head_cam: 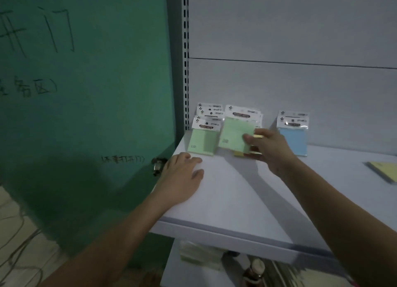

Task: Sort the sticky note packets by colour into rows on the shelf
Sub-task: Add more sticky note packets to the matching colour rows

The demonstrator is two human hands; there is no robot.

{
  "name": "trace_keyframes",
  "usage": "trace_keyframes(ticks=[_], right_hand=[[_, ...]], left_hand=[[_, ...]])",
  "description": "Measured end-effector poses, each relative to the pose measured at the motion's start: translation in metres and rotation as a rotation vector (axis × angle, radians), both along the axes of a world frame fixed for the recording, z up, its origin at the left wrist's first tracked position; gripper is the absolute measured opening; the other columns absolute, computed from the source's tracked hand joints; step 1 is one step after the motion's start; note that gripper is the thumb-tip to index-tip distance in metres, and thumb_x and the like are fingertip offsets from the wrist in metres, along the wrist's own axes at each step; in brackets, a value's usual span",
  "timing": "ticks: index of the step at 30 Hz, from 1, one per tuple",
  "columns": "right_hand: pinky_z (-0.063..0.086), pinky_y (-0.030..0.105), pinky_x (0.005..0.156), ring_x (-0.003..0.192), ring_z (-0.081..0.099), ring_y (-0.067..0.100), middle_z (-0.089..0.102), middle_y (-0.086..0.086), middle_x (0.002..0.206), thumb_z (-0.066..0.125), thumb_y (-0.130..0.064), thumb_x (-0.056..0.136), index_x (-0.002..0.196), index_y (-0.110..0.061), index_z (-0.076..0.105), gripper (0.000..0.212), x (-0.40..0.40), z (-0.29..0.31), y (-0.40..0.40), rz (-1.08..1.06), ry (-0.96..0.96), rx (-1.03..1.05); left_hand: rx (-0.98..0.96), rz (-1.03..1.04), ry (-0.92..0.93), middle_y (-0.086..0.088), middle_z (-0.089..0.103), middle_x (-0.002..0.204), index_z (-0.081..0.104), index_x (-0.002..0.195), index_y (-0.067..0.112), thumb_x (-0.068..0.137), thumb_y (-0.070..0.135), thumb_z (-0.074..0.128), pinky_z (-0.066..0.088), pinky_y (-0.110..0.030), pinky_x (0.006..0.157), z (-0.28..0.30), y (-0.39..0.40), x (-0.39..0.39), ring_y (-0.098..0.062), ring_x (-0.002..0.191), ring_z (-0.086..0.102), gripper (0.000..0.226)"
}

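Three colour groups show in the head view, standing along the back of the shelf [236,200]: a green row [203,136] at the far left, leaning against the rear panel; a blue stack [293,136] to the right; and between them a yellow pile [240,153], only partly visible beneath the person's right hand [270,149]. That hand pinches a loose green packet [234,136], thumb on its front face and fingers curled behind its right edge, and holds it tilted, header card up, over the yellow pile. The packet's long axis runs from the header at the back down toward the person, roughly parallel to the packets of the green row. The relation that matters is sideways: the green row lies just to the left of the held packet, almost touching it, so a short leftward shift would seem enough to bring it home. The left hand [182,179] rests flat on the shelf's front left corner, fingers spread and empty, nearer the green row than the right hand is. Another yellow pad [384,170] lies flat at the far right, well apart.
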State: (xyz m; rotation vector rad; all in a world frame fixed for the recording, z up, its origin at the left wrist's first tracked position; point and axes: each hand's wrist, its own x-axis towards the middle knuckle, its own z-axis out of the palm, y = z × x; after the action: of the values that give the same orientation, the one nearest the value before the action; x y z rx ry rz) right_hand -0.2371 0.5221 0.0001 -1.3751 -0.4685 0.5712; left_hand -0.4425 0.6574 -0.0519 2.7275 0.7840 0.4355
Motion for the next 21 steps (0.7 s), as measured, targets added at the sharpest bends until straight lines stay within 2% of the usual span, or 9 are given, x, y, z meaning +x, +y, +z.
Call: trace_keyframes(ticks=[3, 6, 8, 10, 13, 15, 18, 21], right_hand=[[0.06, 0.034, 0.053, 0.069, 0.068, 0.024, 0.067, 0.018, 0.096, 0.074, 0.0, 0.079, 0.087, -0.007, 0.057, 0.02, -0.035, -0.006, 0.038, -0.072, -0.05, -0.036], [0.06, 0.045, 0.073, 0.085, 0.069, 0.033, 0.067, 0.022, 0.101, 0.076, -0.004, 0.078, 0.091, -0.005, 0.06, 0.021, -0.053, -0.017, 0.06, -0.131, -0.163, -0.11], [0.059, 0.042, 0.076, 0.087, 0.069, 0.029, 0.07, 0.014, 0.095, 0.077, -0.011, 0.078, 0.094, -0.01, 0.065, 0.02, -0.061, -0.025, 0.065, -0.182, -0.296, -0.193], [0.056, 0.035, 0.075, 0.079, 0.068, 0.021, 0.07, 0.0, 0.082, 0.075, -0.017, 0.079, 0.091, -0.023, 0.068, 0.015, -0.069, -0.03, 0.068, -0.246, -0.484, -0.276], [0.048, 0.026, 0.066, 0.075, 0.065, 0.018, 0.067, -0.002, 0.077, 0.071, -0.022, 0.081, 0.097, -0.024, 0.071, 0.016, -0.079, -0.035, 0.078, -0.29, -0.648, -0.324], [0.043, 0.026, 0.065, 0.079, 0.062, 0.019, 0.066, 0.002, 0.082, 0.07, -0.021, 0.083, 0.102, -0.02, 0.07, 0.019, -0.083, -0.04, 0.085, -0.327, -0.727, -0.341], [0.037, 0.025, 0.073, 0.085, 0.054, 0.015, 0.06, 0.004, 0.099, 0.069, -0.017, 0.084, 0.119, -0.013, 0.064, 0.036, -0.085, -0.045, 0.091, -0.388, -0.816, -0.373], [0.034, 0.022, 0.074, 0.088, 0.053, 0.015, 0.059, 0.009, 0.112, 0.067, -0.017, 0.085, 0.121, -0.011, 0.061, 0.037, -0.088, -0.047, 0.092, -0.393, -0.833, -0.399]], left_hand=[[0.01, 0.011, -0.035, -0.002, 0.035, 0.139, 0.042, 0.137, 0.025, 0.095, 0.041, 0.034, 0.026, -0.04, 0.111, 0.002, -0.003, -0.003, -0.021, 0.131, 0.027, 0.045], [0.076, 0.076, -0.049, -0.009, 0.04, 0.131, 0.043, 0.133, 0.013, 0.096, 0.038, 0.035, 0.031, -0.041, 0.107, 0.005, -0.005, -0.005, -0.026, 0.122, 0.035, 0.045], [0.081, 0.092, -0.053, -0.011, 0.044, 0.126, 0.043, 0.131, 0.01, 0.096, 0.037, 0.034, 0.033, -0.04, 0.104, 0.003, -0.005, -0.006, -0.027, 0.118, 0.039, 0.045], [0.095, 0.089, -0.072, -0.011, 0.046, 0.124, 0.045, 0.127, 0.009, 0.096, 0.037, 0.034, 0.035, -0.04, 0.102, 0.003, -0.006, -0.006, -0.028, 0.116, 0.04, 0.044], [0.116, 0.076, -0.099, -0.013, 0.048, 0.121, 0.047, 0.123, 0.008, 0.095, 0.036, 0.035, 0.035, -0.041, 0.101, 0.002, -0.006, -0.005, -0.029, 0.113, 0.041, 0.041], [0.115, 0.075, -0.106, -0.014, 0.047, 0.12, 0.046, 0.122, 0.007, 0.095, 0.035, 0.036, 0.035, -0.042, 0.102, 0.001, -0.004, -0.005, -0.031, 0.112, 0.041, 0.04], [0.109, 0.084, -0.125, -0.014, 0.045, 0.118, 0.046, 0.117, 0.009, 0.093, 0.033, 0.039, 0.036, -0.044, 0.1, 0.0, -0.002, -0.005, -0.032, 0.108, 0.042, 0.035], [0.113, 0.08, -0.109, -0.014, 0.045, 0.118, 0.046, 0.117, 0.009, 0.093, 0.034, 0.039, 0.037, -0.045, 0.1, -0.002, -0.002, -0.005, -0.032, 0.108, 0.043, 0.035]])
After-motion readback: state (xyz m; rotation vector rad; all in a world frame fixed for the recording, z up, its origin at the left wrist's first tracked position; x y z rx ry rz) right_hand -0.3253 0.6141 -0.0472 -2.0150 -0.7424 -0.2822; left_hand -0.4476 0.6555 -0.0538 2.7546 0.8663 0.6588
